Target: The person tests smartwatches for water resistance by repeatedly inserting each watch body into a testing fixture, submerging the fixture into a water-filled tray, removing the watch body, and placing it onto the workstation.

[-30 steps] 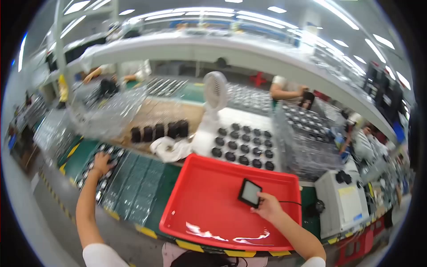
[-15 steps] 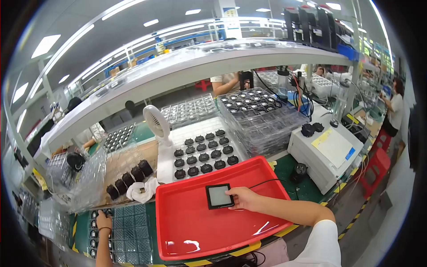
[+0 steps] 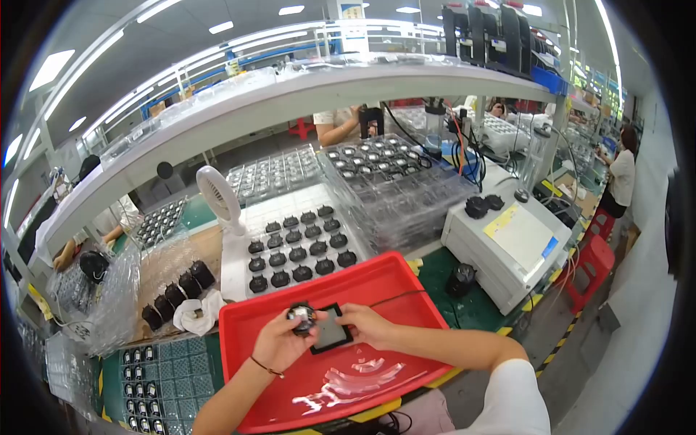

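My left hand (image 3: 278, 344) holds a round black part (image 3: 301, 319) with a shiny centre, pinched between fingers and thumb. Close beside it, my right hand (image 3: 368, 326) grips the right edge of a square black-framed panel (image 3: 333, 335) with a pale grey face. A thin black cable trails to the right from near that hand. Both hands are above a red tray (image 3: 424, 330). Part of the panel is hidden behind my left hand and the round part.
Left of the red tray, a clear compartment tray (image 3: 185, 377) holds several round parts. Behind stand rows of black parts (image 3: 298, 254), a white fan (image 3: 217, 197) and stacked clear trays (image 3: 399, 210). A grey box (image 3: 500, 246) and black cylinder (image 3: 461, 279) are right. Other people work beyond the shelf.
My left hand has come from the compartment tray to above the red tray, now with a round black part. The panel is tilted differently in my right hand. The camera view has shifted.
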Demonstrator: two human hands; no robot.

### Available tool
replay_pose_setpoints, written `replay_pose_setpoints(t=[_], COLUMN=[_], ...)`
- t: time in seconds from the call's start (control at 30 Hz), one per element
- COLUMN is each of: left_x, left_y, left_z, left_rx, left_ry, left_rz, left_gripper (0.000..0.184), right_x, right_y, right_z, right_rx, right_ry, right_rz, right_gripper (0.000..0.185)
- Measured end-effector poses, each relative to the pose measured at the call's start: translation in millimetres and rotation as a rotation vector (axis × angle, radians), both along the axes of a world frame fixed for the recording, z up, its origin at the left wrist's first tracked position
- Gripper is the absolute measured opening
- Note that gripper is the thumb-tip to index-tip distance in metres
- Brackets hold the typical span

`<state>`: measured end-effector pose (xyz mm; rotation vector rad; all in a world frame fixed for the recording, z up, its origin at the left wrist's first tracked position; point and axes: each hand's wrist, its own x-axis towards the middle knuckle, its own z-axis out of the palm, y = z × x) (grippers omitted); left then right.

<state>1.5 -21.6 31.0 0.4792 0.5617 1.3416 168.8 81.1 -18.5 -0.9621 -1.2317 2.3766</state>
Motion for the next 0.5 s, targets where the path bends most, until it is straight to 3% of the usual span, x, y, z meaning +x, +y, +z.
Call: replay_pose_setpoints(t=[0.2, 0.37, 0.43, 0.5], left_x=[-5.3, -1.8, 3.5, 11.4], left_y=[13.1, 3.9, -1.0, -2.3], left_z=[-25.7, -16.5, -12.0, -12.4], left_rx=[0.044, 0.091, 0.516, 0.546], left_ry=[0.157, 0.402, 1.519, 1.651], left_rz=[0.075, 0.169, 0.369, 0.454], left_gripper=[0.048, 0.049, 0.054, 0.060], right_x=[-0.3, 0.2, 1.0, 1.5], right_y=[2.4, 4.2, 3.2, 3.2], right_z=[5.2, 1.2, 0.0, 4.1], right_rx=[-0.091, -0.174, -0.216, -0.221], right_ry=[0.055, 0.082, 0.080, 0.140], right_rz=[0.048, 0.076, 0.077, 0.061], right_gripper=[0.018, 0.018, 0.017, 0.017])
